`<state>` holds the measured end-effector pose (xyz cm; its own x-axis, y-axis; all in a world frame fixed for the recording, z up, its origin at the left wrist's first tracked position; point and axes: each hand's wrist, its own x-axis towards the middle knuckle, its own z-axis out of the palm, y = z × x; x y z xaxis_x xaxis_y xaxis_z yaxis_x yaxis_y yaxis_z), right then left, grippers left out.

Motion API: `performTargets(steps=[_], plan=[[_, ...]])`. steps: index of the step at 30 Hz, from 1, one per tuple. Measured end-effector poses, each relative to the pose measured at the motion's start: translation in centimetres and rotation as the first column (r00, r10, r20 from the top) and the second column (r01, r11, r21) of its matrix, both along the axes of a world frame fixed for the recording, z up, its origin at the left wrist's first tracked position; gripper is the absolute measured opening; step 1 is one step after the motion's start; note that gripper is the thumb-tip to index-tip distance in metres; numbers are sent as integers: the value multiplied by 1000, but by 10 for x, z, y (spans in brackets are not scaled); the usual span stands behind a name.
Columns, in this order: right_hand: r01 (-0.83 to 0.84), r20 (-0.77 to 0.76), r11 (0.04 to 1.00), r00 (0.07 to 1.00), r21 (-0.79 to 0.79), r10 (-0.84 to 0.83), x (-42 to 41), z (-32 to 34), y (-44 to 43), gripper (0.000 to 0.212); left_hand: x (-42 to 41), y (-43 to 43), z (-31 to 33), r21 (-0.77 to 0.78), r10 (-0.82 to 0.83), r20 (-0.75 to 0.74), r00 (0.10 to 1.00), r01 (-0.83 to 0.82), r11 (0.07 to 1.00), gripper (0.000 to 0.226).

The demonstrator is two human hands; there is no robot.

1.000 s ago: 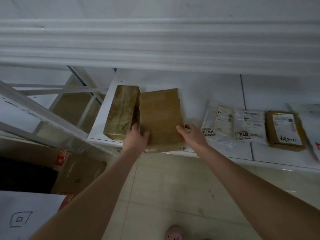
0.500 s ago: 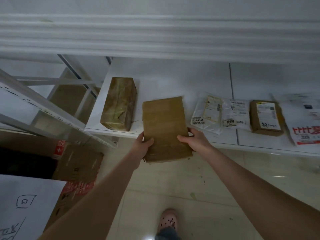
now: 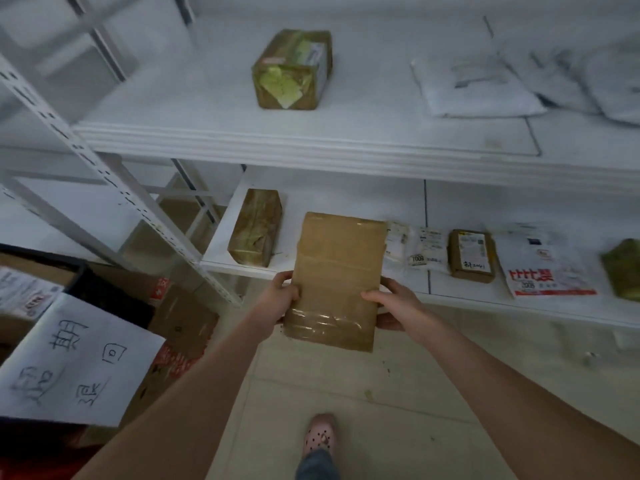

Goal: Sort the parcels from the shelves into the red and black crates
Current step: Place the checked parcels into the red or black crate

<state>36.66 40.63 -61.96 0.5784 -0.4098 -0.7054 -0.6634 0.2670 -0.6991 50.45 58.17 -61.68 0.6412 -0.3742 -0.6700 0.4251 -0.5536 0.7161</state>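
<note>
The fingers (image 3: 372, 295) of both hands are closed on a flat brown parcel (image 3: 337, 277), the left hand (image 3: 278, 299) on its left edge and the right hand (image 3: 394, 306) on its right edge; it is held in the air just in front of the lower shelf (image 3: 519, 308), clear of it, over the floor (image 3: 363, 393). That looks like one parcel in transit and not yet dropped in a crate, with most of the sorting left: on the lower shelf a taped box (image 3: 255, 227) lies to the left, and to the right lie a white bag (image 3: 420, 249) with a tag reading "7009", a small brown packet (image 3: 471, 255) with a printed label and handwriting too small to read, a white mailer (image 3: 547, 271) with large red characters seen upside down, and a green parcel (image 3: 623, 268) at the frame edge. The upper shelf (image 3: 311, 142) holds a taped green-brown box (image 3: 294, 69) and blurred white bags (image 3: 478, 86). At near left a white sheet (image 3: 69, 362) bears handwritten Chinese characters, among them 期, 退 and 回; it seems to mark a bin. A dark crate rim (image 3: 79, 271) shows behind it, with red showing at the bottom left corner; I cannot tell how full either is.
</note>
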Motion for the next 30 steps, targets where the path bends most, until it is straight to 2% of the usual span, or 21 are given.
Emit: performTargets(steps=[2, 6, 12, 14, 17, 19, 20, 22, 24, 27, 30], plan=[[-49, 21, 998, 999, -27, 49, -16, 20, 9, 69, -17, 14, 21, -18, -16, 7, 1000, 17, 1000, 57], [-98, 65, 990, 992, -99, 104, -37, 58, 25, 67, -39, 37, 55, -103, -15, -75, 997, 7, 995, 69], [-61, 116, 975, 989, -213, 87, -49, 100, 46, 44, -44, 70, 97, -268, 17, -211, 977, -74, 961, 65], [20, 101, 985, 995, -170, -3, -51, 108, 52, 31, -41, 84, 109, -307, 39, -232, 972, -111, 945, 63], [210, 102, 976, 971, 60, -215, -53, 126, 72, 17, -35, 102, 123, -384, 55, -302, 952, -174, 907, 48], [292, 101, 947, 946, 137, -307, -55, 136, 84, 22, -31, 107, 130, -385, 49, -295, 954, -165, 908, 31], [320, 113, 931, 933, 176, -342, -57, 140, 89, 23, -30, 109, 134, -377, 32, -267, 963, -135, 916, 34], [307, 179, 913, 915, 270, -361, -62, 143, 93, 23, -26, 113, 137, -362, -27, -206, 978, -50, 931, 50], [224, 254, 920, 916, 321, -311, -67, 150, 96, 29, -22, 117, 141, -362, -74, -189, 979, 0, 932, 78], [151, 275, 945, 933, 291, -234, -72, 160, 97, 48, -19, 120, 142, -378, -85, -185, 979, 9, 926, 91], [155, 260, 960, 941, 232, -215, -76, 164, 102, 68, -26, 124, 148, -432, -130, -197, 972, 33, 901, 78]])
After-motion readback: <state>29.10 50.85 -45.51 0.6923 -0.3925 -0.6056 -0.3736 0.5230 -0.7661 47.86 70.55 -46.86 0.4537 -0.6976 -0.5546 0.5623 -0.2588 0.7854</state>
